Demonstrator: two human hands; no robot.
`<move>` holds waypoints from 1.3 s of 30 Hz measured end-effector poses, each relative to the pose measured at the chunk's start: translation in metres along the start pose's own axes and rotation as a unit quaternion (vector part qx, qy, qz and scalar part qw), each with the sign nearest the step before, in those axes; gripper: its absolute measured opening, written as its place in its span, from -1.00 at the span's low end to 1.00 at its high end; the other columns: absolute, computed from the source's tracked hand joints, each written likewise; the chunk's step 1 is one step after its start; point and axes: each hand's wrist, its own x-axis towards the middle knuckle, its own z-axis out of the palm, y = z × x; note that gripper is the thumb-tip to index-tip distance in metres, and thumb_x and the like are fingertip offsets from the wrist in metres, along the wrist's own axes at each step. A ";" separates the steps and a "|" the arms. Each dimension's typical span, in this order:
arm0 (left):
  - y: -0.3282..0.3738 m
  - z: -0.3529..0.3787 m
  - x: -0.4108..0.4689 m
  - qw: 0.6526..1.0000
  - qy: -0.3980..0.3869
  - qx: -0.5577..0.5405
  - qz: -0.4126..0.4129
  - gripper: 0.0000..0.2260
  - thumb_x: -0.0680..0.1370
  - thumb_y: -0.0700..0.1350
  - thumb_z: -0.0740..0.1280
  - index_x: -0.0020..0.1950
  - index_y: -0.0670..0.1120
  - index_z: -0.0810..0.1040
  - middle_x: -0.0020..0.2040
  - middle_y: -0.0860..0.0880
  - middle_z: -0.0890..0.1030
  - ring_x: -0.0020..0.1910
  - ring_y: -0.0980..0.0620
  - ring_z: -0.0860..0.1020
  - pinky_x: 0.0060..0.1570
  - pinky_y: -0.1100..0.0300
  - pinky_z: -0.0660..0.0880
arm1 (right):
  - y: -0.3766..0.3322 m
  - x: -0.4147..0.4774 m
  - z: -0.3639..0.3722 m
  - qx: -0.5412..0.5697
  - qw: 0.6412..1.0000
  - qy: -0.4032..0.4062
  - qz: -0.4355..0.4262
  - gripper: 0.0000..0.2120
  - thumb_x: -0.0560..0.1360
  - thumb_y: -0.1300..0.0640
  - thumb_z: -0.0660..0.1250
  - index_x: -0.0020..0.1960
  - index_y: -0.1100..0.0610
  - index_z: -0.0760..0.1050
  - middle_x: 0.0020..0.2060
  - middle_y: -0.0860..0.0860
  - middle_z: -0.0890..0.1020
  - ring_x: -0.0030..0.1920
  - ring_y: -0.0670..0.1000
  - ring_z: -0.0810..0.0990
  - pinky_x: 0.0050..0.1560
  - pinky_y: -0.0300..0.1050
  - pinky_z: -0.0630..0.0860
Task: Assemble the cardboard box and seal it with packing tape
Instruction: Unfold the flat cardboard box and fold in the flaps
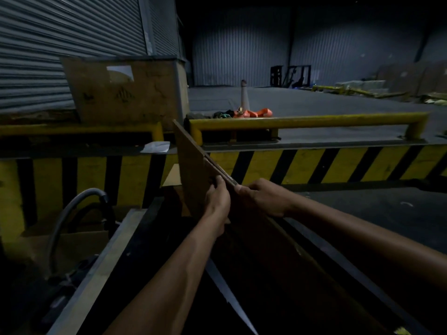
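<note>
- In a dim warehouse bay, a person holds a flattened cardboard box upright on its edge at the centre of the scene, just in front of the striped dock wall.
- The box runs from the near right towards the far left. Its far corner rises level with the yellow rail, and its lower part is lost in shadow.
- The left hand grips the box's top edge from the left, fingers curled over the cardboard.
- The right hand clamps the same edge from the right, thumb pressed near the top and fingers folded round the far side. The two hands sit close together, almost touching.
- Both forearms reach in from the near edge, the left one crossing in front of the box's near face.
- On the dock to the far left, an open carton with a torn white label stands against a roller shutter. A white sheet lies on the ledge below it.
- Beyond the rail stands a pale cone, with orange webbing heaped at its foot.
- A grey hose loops up at the near left.
</note>
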 end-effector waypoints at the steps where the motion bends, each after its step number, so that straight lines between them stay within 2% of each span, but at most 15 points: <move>1: 0.002 0.000 0.001 1.000 0.001 0.013 0.012 -0.45 0.63 0.30 -0.02 0.54 0.10 0.30 0.41 -0.15 0.48 0.32 -0.24 0.49 0.24 -0.31 0.46 | 0.000 0.001 0.002 0.015 1.000 0.005 -0.006 -0.53 0.61 -0.19 0.09 -0.03 0.10 0.63 -0.17 0.07 0.70 -0.18 0.00 0.68 -0.10 -0.04 0.61; 3: 0.003 -0.003 0.004 0.999 0.006 0.034 0.039 -0.44 0.62 0.32 -0.05 0.45 0.07 0.42 0.29 -0.15 0.57 0.22 -0.21 0.55 0.23 -0.25 0.48 | -0.002 -0.001 0.009 0.048 0.998 0.022 -0.021 -0.48 0.62 -0.19 0.06 -0.08 0.14 0.64 -0.22 0.05 0.71 -0.22 -0.03 0.70 -0.13 -0.11 0.61; 6: 0.005 -0.009 0.009 0.995 0.006 0.082 0.059 -0.44 0.60 0.33 -0.07 0.29 0.07 0.55 0.10 -0.12 0.65 0.05 -0.14 0.60 0.15 -0.14 0.53 | -0.003 0.001 0.018 0.088 0.994 0.047 -0.034 -0.49 0.65 -0.12 0.07 -0.05 0.24 0.62 -0.45 -0.02 0.63 -0.51 -0.15 0.55 -0.49 -0.33 0.41; 9: 0.004 -0.012 0.012 0.994 -0.019 0.096 0.057 -0.48 0.65 0.29 -0.04 0.25 0.03 0.56 0.07 -0.10 0.63 0.02 -0.10 0.59 0.06 -0.05 0.55 | 0.001 0.009 0.023 0.098 0.993 0.062 -0.027 -0.51 0.63 -0.12 0.11 0.01 0.26 0.62 -0.45 0.00 0.58 -0.57 -0.15 0.44 -0.57 -0.32 0.31; 12: 0.002 -0.013 0.014 0.992 -0.060 0.103 0.038 -0.48 0.62 0.34 -0.02 0.27 0.07 0.55 0.16 -0.08 0.61 0.07 -0.08 0.57 -0.05 0.00 0.52 | 0.004 0.018 0.030 0.108 0.992 0.070 -0.010 -0.56 0.64 -0.08 0.12 -0.03 0.23 0.60 -0.36 0.06 0.59 -0.50 -0.11 0.49 -0.50 -0.27 0.38; 15: -0.008 -0.014 0.017 0.989 -0.088 0.121 0.020 -0.55 0.64 0.26 0.08 0.46 0.11 0.42 0.29 -0.07 0.56 0.17 -0.08 0.55 -0.04 -0.02 0.50 | 0.016 0.025 0.038 0.100 0.992 0.074 -0.001 -0.63 0.64 -0.02 0.12 -0.01 0.20 0.60 -0.17 0.19 0.67 -0.24 0.14 0.63 -0.21 0.04 0.60; 18: -0.013 -0.015 0.023 0.988 -0.085 0.122 0.033 -0.55 0.65 0.14 0.18 0.55 0.18 0.29 0.25 -0.02 0.56 0.10 -0.03 0.56 -0.15 0.02 0.55 | 0.028 0.029 0.041 0.130 0.987 0.092 0.018 -0.71 0.63 0.01 0.15 0.05 0.15 0.58 -0.07 0.15 0.68 -0.08 0.09 0.68 0.01 0.10 0.62; 23: -0.012 -0.016 0.026 0.979 -0.100 0.172 0.050 -0.57 0.63 0.14 0.18 0.51 0.16 0.36 0.23 -0.03 0.56 0.07 -0.02 0.57 -0.10 -0.01 0.60 | 0.033 0.034 0.044 0.134 0.983 0.122 0.021 -0.77 0.62 0.03 0.18 0.21 0.08 0.47 0.00 0.04 0.64 -0.03 -0.01 0.66 0.05 0.06 0.63; 26: -0.014 -0.021 0.028 0.978 -0.098 0.174 0.060 -0.62 0.66 0.12 0.14 0.47 0.11 0.42 0.13 -0.07 0.63 0.04 -0.03 0.61 -0.16 0.06 0.56 | 0.036 0.036 0.036 0.081 0.986 0.145 0.017 -0.75 0.62 0.05 0.17 0.26 0.04 0.43 0.00 0.03 0.64 -0.11 -0.04 0.66 -0.09 -0.03 0.65; 28: -0.012 -0.027 0.027 0.976 -0.093 0.183 0.074 -0.62 0.66 0.11 0.13 0.44 0.07 0.44 0.16 -0.06 0.61 0.04 -0.03 0.60 -0.14 0.07 0.54 | 0.040 0.033 0.029 0.057 0.986 0.153 0.025 -0.67 0.62 0.08 0.15 0.37 0.05 0.35 0.02 0.04 0.62 -0.21 -0.05 0.63 -0.36 -0.20 0.55; 31: -0.009 -0.033 0.023 0.975 -0.054 0.190 0.105 -0.67 0.69 0.03 0.09 0.16 -0.08 0.58 -0.07 -0.08 0.59 -0.17 0.02 0.54 -0.26 0.13 0.43 | 0.048 0.030 0.023 0.000 0.985 0.174 0.005 -0.63 0.63 0.09 0.11 0.43 0.08 0.33 0.00 0.01 0.61 -0.34 -0.10 0.57 -0.51 -0.34 0.39; 33: -0.008 -0.033 0.021 0.967 -0.013 0.221 0.125 -0.67 0.70 -0.01 0.07 0.03 -0.10 0.58 -0.08 -0.09 0.58 -0.19 0.02 0.51 -0.25 0.13 0.39 | 0.047 0.029 0.020 -0.043 0.981 0.188 -0.015 -0.67 0.63 0.10 0.11 0.37 0.09 0.40 -0.04 0.03 0.61 -0.38 -0.12 0.53 -0.51 -0.34 0.38; 34: -0.008 -0.031 0.020 0.957 0.014 0.256 0.137 -0.69 0.70 -0.02 0.06 0.07 -0.08 0.58 0.01 -0.10 0.59 -0.16 0.03 0.49 -0.24 0.13 0.37 | 0.046 0.030 0.019 -0.059 0.980 0.187 -0.025 -0.68 0.64 0.09 0.12 0.36 0.08 0.42 0.01 0.06 0.62 -0.33 -0.13 0.55 -0.45 -0.32 0.42; 36: -0.006 -0.024 0.013 0.933 0.051 0.322 0.150 -0.68 0.70 -0.03 0.06 0.33 -0.07 0.51 0.12 -0.08 0.57 -0.16 0.09 0.45 -0.28 0.20 0.33 | 0.044 0.029 0.016 -0.097 0.980 0.168 -0.040 -0.67 0.62 0.08 0.21 0.37 0.08 0.41 0.11 0.06 0.61 -0.12 -0.10 0.60 -0.24 -0.26 0.52; 39: -0.006 -0.015 0.004 0.916 0.033 0.369 0.152 -0.54 0.65 0.00 0.18 0.56 -0.04 0.28 0.15 -0.06 0.57 -0.10 0.06 0.51 -0.31 0.19 0.41 | 0.049 0.030 0.014 -0.136 0.978 0.149 -0.050 -0.65 0.56 0.16 0.28 0.33 0.02 0.45 0.07 0.02 0.63 -0.04 -0.06 0.63 -0.04 -0.05 0.63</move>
